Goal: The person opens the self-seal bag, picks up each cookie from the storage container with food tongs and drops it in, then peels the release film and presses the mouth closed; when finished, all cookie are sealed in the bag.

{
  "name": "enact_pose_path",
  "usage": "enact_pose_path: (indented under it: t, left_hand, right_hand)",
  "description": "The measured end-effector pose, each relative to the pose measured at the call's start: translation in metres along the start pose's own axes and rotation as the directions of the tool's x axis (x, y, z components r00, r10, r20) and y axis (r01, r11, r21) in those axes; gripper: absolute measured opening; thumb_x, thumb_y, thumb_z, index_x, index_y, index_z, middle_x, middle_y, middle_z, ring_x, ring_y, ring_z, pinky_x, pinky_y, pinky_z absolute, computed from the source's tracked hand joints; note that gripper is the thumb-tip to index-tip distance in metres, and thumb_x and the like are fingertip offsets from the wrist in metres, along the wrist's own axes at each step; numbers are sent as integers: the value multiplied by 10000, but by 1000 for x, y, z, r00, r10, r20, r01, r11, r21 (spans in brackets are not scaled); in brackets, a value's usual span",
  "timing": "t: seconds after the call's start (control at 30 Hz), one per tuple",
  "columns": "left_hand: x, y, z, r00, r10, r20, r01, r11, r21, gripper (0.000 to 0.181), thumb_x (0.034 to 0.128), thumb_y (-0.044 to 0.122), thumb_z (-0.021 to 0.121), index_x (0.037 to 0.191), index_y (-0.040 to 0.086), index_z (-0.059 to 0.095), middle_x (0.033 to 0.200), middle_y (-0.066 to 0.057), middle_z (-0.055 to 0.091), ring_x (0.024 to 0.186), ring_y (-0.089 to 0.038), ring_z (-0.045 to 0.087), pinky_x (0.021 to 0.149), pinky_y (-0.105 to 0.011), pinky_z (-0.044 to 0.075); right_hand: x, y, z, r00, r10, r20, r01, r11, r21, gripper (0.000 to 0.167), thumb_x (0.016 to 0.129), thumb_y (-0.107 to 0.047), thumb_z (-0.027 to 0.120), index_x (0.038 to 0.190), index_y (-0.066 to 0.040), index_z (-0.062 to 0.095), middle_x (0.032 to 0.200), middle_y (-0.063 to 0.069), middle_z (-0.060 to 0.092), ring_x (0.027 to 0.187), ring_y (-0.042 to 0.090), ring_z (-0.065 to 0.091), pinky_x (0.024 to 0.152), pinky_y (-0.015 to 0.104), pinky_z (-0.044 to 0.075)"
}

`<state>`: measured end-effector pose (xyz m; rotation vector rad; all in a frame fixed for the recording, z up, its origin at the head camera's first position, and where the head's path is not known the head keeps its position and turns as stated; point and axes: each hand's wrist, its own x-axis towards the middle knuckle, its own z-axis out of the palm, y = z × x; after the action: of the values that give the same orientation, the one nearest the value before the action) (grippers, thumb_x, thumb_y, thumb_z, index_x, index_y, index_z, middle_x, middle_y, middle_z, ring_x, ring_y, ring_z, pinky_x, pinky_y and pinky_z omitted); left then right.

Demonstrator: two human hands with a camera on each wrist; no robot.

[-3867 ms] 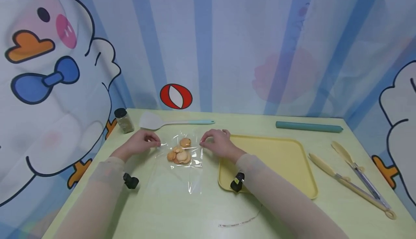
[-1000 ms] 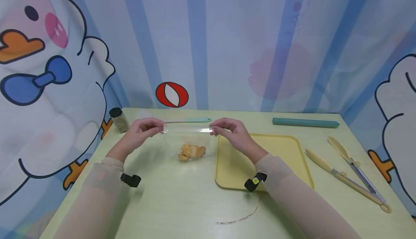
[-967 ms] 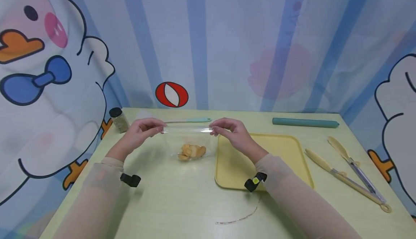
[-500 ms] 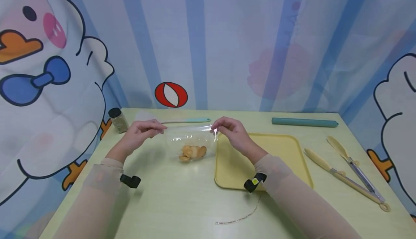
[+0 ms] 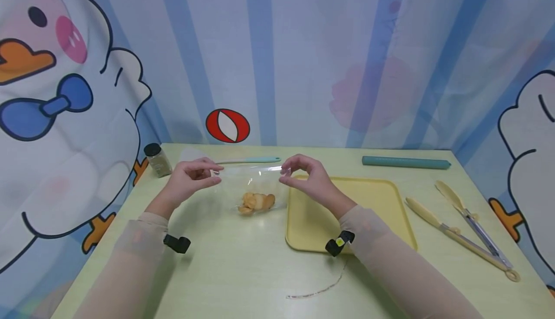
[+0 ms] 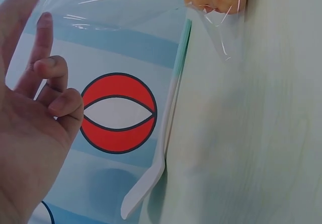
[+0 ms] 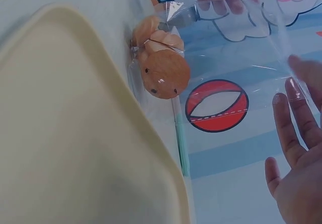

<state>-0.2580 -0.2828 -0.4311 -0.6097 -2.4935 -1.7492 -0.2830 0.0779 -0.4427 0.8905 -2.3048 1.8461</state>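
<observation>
In the head view a clear plastic bag [image 5: 243, 179] stands over the table, with several cookies [image 5: 257, 202] gathered at its bottom. My left hand [image 5: 184, 180] is at the bag's upper left corner, its thumb apart from the index finger, whose tip is by the film. At the opposite upper corner, my right hand [image 5: 308, 179] pinches the film. In the right wrist view the film [image 7: 236, 68] runs to the fingertips of the right hand [image 7: 302, 158]. The left wrist view shows the left hand [image 6: 37, 108] with its lower fingers bent.
A yellow tray [image 5: 355, 213] lies right of the bag, with tongs [image 5: 459, 234] beyond it. A spatula [image 5: 247, 160], a spice jar [image 5: 158, 160] and a green cylinder [image 5: 406, 163] sit along the back. A thin strip [image 5: 314, 293] lies near the front.
Earlier the bag lay flat between the hands; it has since been raised upright, its cookies sliding to the bottom. In the last half second the left thumb has parted from the index finger.
</observation>
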Motion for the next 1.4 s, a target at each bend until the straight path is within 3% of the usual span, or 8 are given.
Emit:
enact_pose_path:
  t: [0.3, 0.47, 0.63, 0.73, 0.87, 0.93, 1.1, 1.4]
  left_hand:
    - [3, 2, 5, 995, -5, -101, 21, 987, 157, 420, 944, 189, 773, 1357, 174, 694, 957, 29, 688, 764, -202, 537, 607, -268, 443]
    - [7, 3, 8, 995, -9, -97, 26, 984, 174, 519, 939, 173, 777, 1431, 228, 621, 1068, -51, 659, 750, -202, 498, 605, -254, 420]
    - [12, 3, 18, 998, -52, -36, 58, 979, 194, 645, 900, 119, 812, 1482, 183, 542, 1235, -149, 636, 804, -253, 427, 652, -238, 363]
    - [13, 10, 24, 996, -82, -44, 90, 976, 199, 581, 908, 101, 797, 1441, 145, 570, 1175, -190, 689, 800, -245, 427, 673, -246, 357]
    - [15, 2, 26, 989, -127, -72, 138, 972, 190, 451, 927, 206, 794, 1350, 161, 644, 1053, -148, 707, 812, -203, 455, 684, -250, 377]
    - [17, -8, 25, 987, -139, -86, 153, 970, 190, 424, 915, 281, 809, 1306, 185, 675, 1025, -114, 699, 817, -218, 464, 681, -254, 385]
    - [10, -8, 22, 989, -108, -103, 128, 969, 214, 358, 895, 359, 821, 1196, 187, 729, 972, -27, 713, 777, -204, 466, 670, -283, 387]
    - [-3, 8, 4, 989, -76, -124, 105, 962, 251, 266, 918, 331, 801, 1136, 192, 742, 1185, -98, 689, 1003, -134, 572, 874, -171, 466]
  right_hand:
    - [-2, 3, -1, 998, -31, -55, 28, 997, -67, 240, 922, -101, 782, 1139, -161, 699, 982, 52, 736, 941, 163, 675, 1038, 478, 475]
    - [-4, 1, -1, 996, -49, -77, 43, 996, -81, 482, 914, -113, 795, 1340, -247, 614, 988, 26, 725, 931, 167, 687, 1090, 513, 451]
    - [-4, -1, 2, 997, -41, -60, 34, 993, -116, 325, 927, -129, 783, 1224, -225, 692, 967, 16, 711, 932, 167, 671, 1026, 490, 494]
    - [-2, 2, 5, 999, -24, -28, 21, 995, -99, 350, 918, -127, 793, 1239, -215, 687, 1024, 27, 733, 978, 184, 679, 1079, 506, 452]
    - [2, 6, 13, 1000, 18, 20, -17, 996, -90, 416, 899, -172, 821, 1280, -236, 667, 1097, 31, 768, 1025, 196, 715, 1118, 563, 420]
    - [3, 5, 16, 999, 36, 15, -35, 995, -95, 379, 901, -178, 819, 1250, -247, 687, 1072, 31, 783, 1014, 196, 737, 1069, 575, 465]
    - [0, 0, 12, 998, 56, -38, -61, 989, -136, 270, 924, -145, 787, 1163, -256, 731, 973, -30, 804, 938, 136, 757, 905, 490, 572]
    - [-10, -10, 6, 998, -35, -43, 27, 985, -169, 220, 926, -170, 789, 1118, -268, 740, 953, -85, 801, 862, 83, 755, 839, 393, 600]
